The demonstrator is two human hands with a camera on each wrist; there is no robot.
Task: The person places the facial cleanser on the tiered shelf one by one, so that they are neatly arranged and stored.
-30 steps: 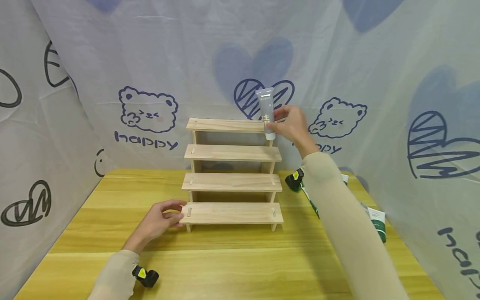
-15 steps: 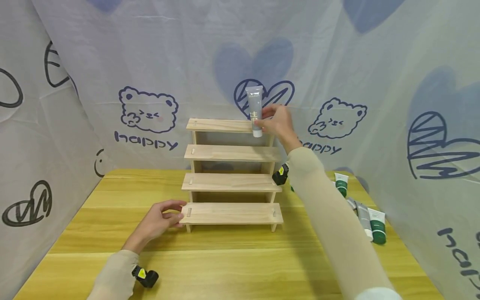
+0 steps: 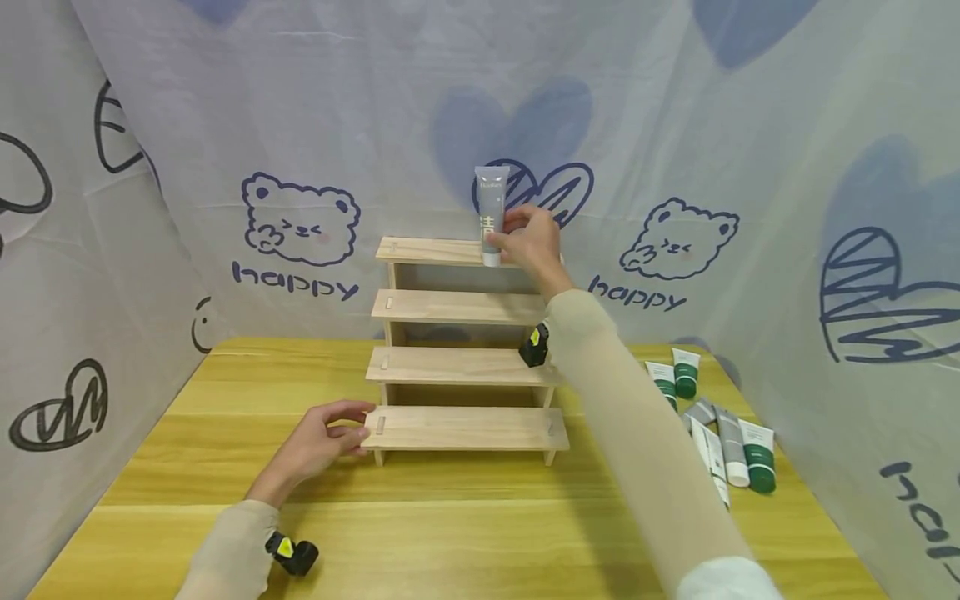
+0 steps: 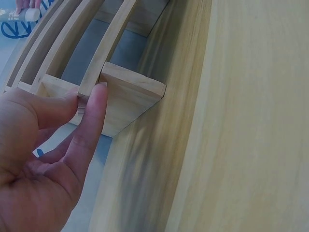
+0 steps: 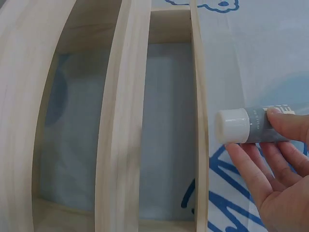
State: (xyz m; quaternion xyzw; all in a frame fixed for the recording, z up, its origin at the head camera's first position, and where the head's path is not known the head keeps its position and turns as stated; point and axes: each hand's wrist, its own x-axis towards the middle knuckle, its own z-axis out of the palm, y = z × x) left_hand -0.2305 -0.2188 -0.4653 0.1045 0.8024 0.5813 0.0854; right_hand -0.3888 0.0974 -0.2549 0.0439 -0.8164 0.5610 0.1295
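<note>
Head view, backdrop: A white cloth printed with hearts and bears hangs behind the four-tier wooden rack, with more cloth along both sides.
Head view, spare tubes: Green-and-white, white and gray tubes lie between the rack's 3 and 4 o'clock; the right sleeve crosses between, and a black wrist camera covers part of the tiers' right ends.
Head view, worktop: Yellow wood worktop stretches from the rack's front toward 6 o'clock; its right edge slants near the tubes.
Head view, hands: At the rack's 12 o'clock, the right hand pinches a gray tube, upright and cap down. At 8 o'clock is the left hand.
Left wrist view, lowest shelf: Thumb and forefinger pinch the end of the lowest shelf, spread only to the board's thickness; worktop fills 3 o'clock.
Right wrist view, white cap: A gap parts the white cap from the top shelf at its 9 o'clock; thumb and fingers hold the tube's opposite sides.
</note>
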